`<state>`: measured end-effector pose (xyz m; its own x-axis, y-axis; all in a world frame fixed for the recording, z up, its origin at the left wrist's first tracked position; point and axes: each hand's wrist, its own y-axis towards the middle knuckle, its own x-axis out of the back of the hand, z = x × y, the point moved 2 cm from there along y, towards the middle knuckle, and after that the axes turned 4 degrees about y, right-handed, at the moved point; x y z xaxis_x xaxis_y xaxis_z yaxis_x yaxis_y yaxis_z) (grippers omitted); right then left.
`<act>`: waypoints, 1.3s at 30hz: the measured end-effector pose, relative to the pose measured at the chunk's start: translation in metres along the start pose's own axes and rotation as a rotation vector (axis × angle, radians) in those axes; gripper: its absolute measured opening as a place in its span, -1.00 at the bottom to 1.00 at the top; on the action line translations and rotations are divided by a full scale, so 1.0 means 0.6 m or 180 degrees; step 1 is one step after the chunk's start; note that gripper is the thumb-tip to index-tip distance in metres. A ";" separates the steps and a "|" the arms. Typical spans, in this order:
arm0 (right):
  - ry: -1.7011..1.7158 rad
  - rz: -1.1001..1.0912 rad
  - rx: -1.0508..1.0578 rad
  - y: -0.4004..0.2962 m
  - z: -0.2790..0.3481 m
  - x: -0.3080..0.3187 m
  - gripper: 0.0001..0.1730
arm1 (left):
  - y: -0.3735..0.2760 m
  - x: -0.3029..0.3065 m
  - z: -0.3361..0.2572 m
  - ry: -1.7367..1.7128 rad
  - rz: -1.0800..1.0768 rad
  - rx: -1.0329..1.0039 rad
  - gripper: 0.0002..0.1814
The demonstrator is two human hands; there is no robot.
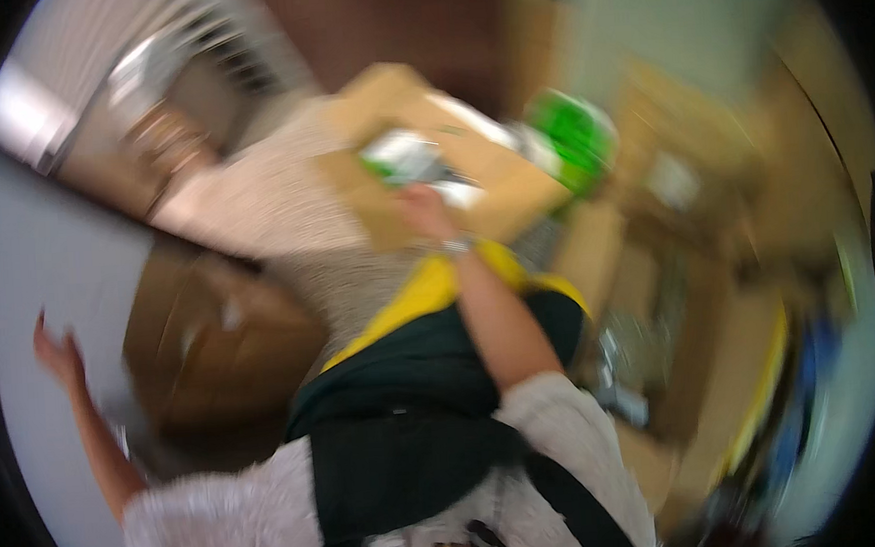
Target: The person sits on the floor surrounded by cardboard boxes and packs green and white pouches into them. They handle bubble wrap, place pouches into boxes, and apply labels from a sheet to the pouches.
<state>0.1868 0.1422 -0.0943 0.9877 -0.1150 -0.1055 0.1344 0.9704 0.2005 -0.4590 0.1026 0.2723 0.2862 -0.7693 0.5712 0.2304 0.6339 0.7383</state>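
Observation:
My right hand (426, 210), with a metal band at the wrist, is over a cardboard box (515, 186) with spread flaps. White-and-green packs (404, 157) show in the box, right by the fingertips. Blur hides whether the fingers grip one of them. Out to the far left, my left hand (59, 355) has its fingers apart and holds nothing. It appears in front of a pale grey surface (23, 254), beside a brown cardboard box (224, 347).
Beyond the open box stands a green-and-white round item (572, 141). Open cardboard boxes (701, 347) fill the right side, one with clear plastic (630, 352) inside. A beige carpet-like surface (274, 186) stretches ahead, near a slatted grey structure (221, 46). The whole view is blurred.

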 end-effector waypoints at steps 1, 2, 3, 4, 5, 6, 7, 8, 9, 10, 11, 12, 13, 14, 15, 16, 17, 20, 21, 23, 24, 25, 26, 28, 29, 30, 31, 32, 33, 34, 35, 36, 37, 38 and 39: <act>-0.0620 -0.0391 0.0158 -0.003 0.009 0.013 -0.92 | 0.045 -0.032 -0.101 -0.0592 0.0174 -0.0202 -0.34; -0.0820 -0.0690 0.0206 -0.029 0.063 0.007 -0.90 | 0.057 -0.017 -0.200 -0.0671 0.0291 -0.0399 -0.36; -0.0350 -0.0709 0.0141 -0.062 0.111 0.024 -0.92 | 0.061 0.004 -0.284 -0.1167 0.0497 -0.0832 -0.37; -0.0111 -0.1072 0.0249 -0.092 0.138 0.061 -0.93 | 0.058 0.027 -0.382 -0.1514 0.0534 -0.1252 -0.40; 0.0064 -0.1379 0.0432 -0.117 0.154 0.113 -0.93 | 0.054 0.033 -0.488 -0.1954 0.0607 -0.1691 -0.43; -0.0084 -0.1814 0.0315 -0.149 0.140 0.181 -0.94 | 0.038 0.057 -0.605 -0.2680 0.1078 -0.1580 -0.46; -0.0265 -0.2420 0.0455 -0.182 0.102 0.268 -0.93 | 0.027 0.096 -0.733 -0.3153 0.1467 -0.1747 -0.46; 0.0797 -0.2744 -0.0362 -0.245 0.092 0.335 -0.91 | 0.000 0.143 -0.830 -0.3082 0.1494 -0.2413 -0.48; -0.0360 -0.3411 -0.0143 -0.254 0.030 0.398 -0.89 | 0.031 0.134 -0.922 -0.3401 0.1494 -0.2912 -0.49; -0.0277 -0.3785 -0.0373 -0.332 -0.018 0.437 -0.93 | -0.012 0.137 -0.979 -0.3512 0.1372 -0.3402 -0.50; -0.0585 -0.4207 -0.0661 -0.393 -0.043 0.471 -0.93 | -0.023 0.169 -1.023 -0.3530 0.1293 -0.3882 -0.49; -0.1339 -0.4772 -0.0830 -0.451 -0.058 0.480 -0.89 | -0.042 0.182 -1.061 -0.3619 0.1259 -0.4318 -0.49; -0.1905 -0.4767 -0.1906 -0.520 -0.097 0.516 -0.76 | -0.065 0.182 -1.096 -0.3804 0.1290 -0.4616 -0.49; -0.1953 -0.5111 -0.1844 -0.542 -0.098 0.505 -0.60 | -0.086 0.176 -1.113 -0.3781 0.1382 -0.4760 -0.51; -0.1846 -0.5250 -0.2586 -0.566 -0.085 0.502 -0.45 | -0.101 0.164 -1.130 -0.3954 0.1548 -0.4819 -0.52; -0.1697 -0.5376 -0.3342 -0.585 -0.066 0.496 -0.28 | -0.111 0.154 -1.146 -0.4121 0.1709 -0.4906 -0.53; -0.1664 -0.5547 -0.3552 -0.600 -0.057 0.492 -0.23 | -0.119 0.151 -1.161 -0.4303 0.1866 -0.5007 -0.53; -0.1618 -0.5634 -0.4183 -0.612 -0.069 0.489 -0.02 | -0.123 0.143 -1.177 -0.4521 0.1979 -0.4584 -0.60; -0.1650 -0.5447 -0.4348 -0.604 -0.076 0.497 0.08 | -0.121 0.136 -1.177 -0.4520 0.1995 -0.4600 -0.61; -0.1856 -0.5084 -0.4687 -0.584 -0.105 0.510 0.22 | -0.120 0.121 -1.179 -0.4636 0.2119 -0.4533 -0.60; -0.2013 -0.4953 -0.4893 -0.569 -0.100 0.502 0.23 | -0.118 0.111 -1.176 -0.4589 0.2170 -0.4419 -0.60; -0.2064 -0.4981 -0.4875 -0.577 -0.118 0.504 0.22 | -0.118 0.107 -1.174 -0.4700 0.2140 -0.4325 -0.60; -0.1965 -0.4833 -0.4854 -0.570 -0.117 0.501 0.20 | -0.115 0.100 -1.177 -0.4763 0.2079 -0.4334 -0.62; -0.2313 -0.4529 -0.4970 -0.546 -0.095 0.491 0.11 | -0.115 0.091 -1.178 -0.5105 0.2071 -0.4161 -0.67; -0.2525 -0.4387 -0.5126 -0.537 -0.091 0.489 0.07 | -0.113 0.087 -1.180 -0.5237 0.2064 -0.4128 -0.69; -0.2664 -0.4264 -0.5102 -0.544 -0.093 0.492 0.04 | -0.112 0.088 -1.181 -0.5257 0.2050 -0.4076 -0.71; -0.2794 -0.4199 -0.5127 -0.549 -0.094 0.494 0.00 | -0.116 0.089 -1.185 -0.5326 0.2051 -0.4077 -0.72; -0.3095 -0.4024 -0.5163 -0.543 -0.103 0.500 -0.01 | -0.115 0.088 -1.189 -0.5401 0.2046 -0.4115 -0.73; -0.3150 -0.3838 -0.5033 -0.536 -0.106 0.503 -0.03 | -0.114 0.088 -1.191 -0.5364 0.2070 -0.4067 -0.73; -0.3188 -0.3687 -0.4985 -0.537 -0.105 0.502 -0.04 | -0.115 0.090 -1.192 -0.5372 0.2144 -0.4074 -0.73; -0.3203 -0.3552 -0.4951 -0.537 -0.106 0.501 -0.06 | -0.113 0.091 -1.193 -0.5382 0.2219 -0.4108 -0.72; -0.3216 -0.3440 -0.4819 -0.540 -0.102 0.506 -0.12 | -0.116 0.087 -1.188 -0.5356 0.2225 -0.4058 -0.72; -0.3212 -0.3363 -0.4682 -0.545 -0.098 0.512 -0.17 | -0.117 0.081 -1.183 -0.5333 0.2209 -0.4040 -0.73; -0.3411 -0.3426 -0.4504 -0.548 -0.095 0.507 -0.20 | -0.118 0.075 -1.181 -0.5303 0.2190 -0.3996 -0.73; -0.3614 -0.3465 -0.4299 -0.551 -0.088 0.504 -0.23 | -0.116 0.077 -1.181 -0.5310 0.2222 -0.3998 -0.74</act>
<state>0.4370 -0.2023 -0.2438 0.2328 -0.1599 0.9593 0.9602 -0.1190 -0.2529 0.1974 0.0791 -0.0070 -0.1051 0.6278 0.7713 0.9814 -0.0598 0.1824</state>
